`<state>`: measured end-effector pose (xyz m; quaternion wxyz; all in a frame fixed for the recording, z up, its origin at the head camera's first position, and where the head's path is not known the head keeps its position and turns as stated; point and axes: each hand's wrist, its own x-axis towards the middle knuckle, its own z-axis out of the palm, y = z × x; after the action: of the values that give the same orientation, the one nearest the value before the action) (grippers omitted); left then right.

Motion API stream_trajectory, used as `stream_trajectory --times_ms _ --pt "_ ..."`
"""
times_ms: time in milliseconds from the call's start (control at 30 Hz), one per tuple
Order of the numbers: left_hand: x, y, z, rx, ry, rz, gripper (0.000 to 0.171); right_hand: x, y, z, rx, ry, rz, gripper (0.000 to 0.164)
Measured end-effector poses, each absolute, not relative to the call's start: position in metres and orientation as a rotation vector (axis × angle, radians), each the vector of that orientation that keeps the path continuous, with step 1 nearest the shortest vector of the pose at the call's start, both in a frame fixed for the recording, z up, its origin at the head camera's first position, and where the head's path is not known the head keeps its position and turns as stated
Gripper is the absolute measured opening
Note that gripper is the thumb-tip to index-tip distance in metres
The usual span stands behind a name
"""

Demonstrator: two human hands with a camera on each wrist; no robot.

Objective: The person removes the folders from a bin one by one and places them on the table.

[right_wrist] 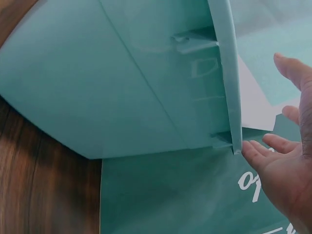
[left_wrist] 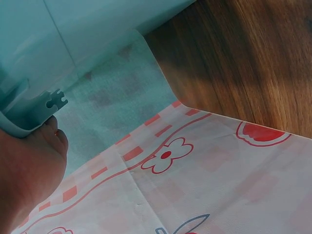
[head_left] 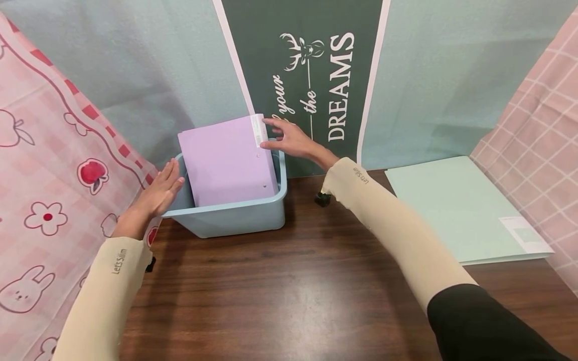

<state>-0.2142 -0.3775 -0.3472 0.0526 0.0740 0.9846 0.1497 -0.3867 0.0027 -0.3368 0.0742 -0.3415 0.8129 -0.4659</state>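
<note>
A light blue plastic bin [head_left: 235, 219] stands against the back cloth, and a purple folder [head_left: 226, 160] leans upright inside it, its top above the rim. My left hand [head_left: 159, 193] is at the bin's left rim with fingers extended; in the left wrist view the hand [left_wrist: 34, 170] meets the rim from outside. My right hand [head_left: 289, 138] is beside the folder's upper right edge, near its white label [head_left: 258, 131], thumb and fingers spread. In the right wrist view the right hand [right_wrist: 287, 161] has its fingers by the bin's rim [right_wrist: 231, 78], grasping nothing.
Pale green folders [head_left: 456, 205] lie flat on the brown wooden table [head_left: 293, 291] at the right. Patterned pink cloth [head_left: 49, 215] borders the left side, checked pink cloth [head_left: 533, 130] the right. A printed cloth [head_left: 311, 75] hangs behind the bin.
</note>
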Motion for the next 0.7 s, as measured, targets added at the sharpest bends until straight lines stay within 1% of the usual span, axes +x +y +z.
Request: stream_trajectory --times_ms 700 --pt "-0.213 -0.376 -0.345 0.234 2.988 0.471 0.073 -0.383 -0.019 -0.338 -0.964 2.385 -1.369 0.082"
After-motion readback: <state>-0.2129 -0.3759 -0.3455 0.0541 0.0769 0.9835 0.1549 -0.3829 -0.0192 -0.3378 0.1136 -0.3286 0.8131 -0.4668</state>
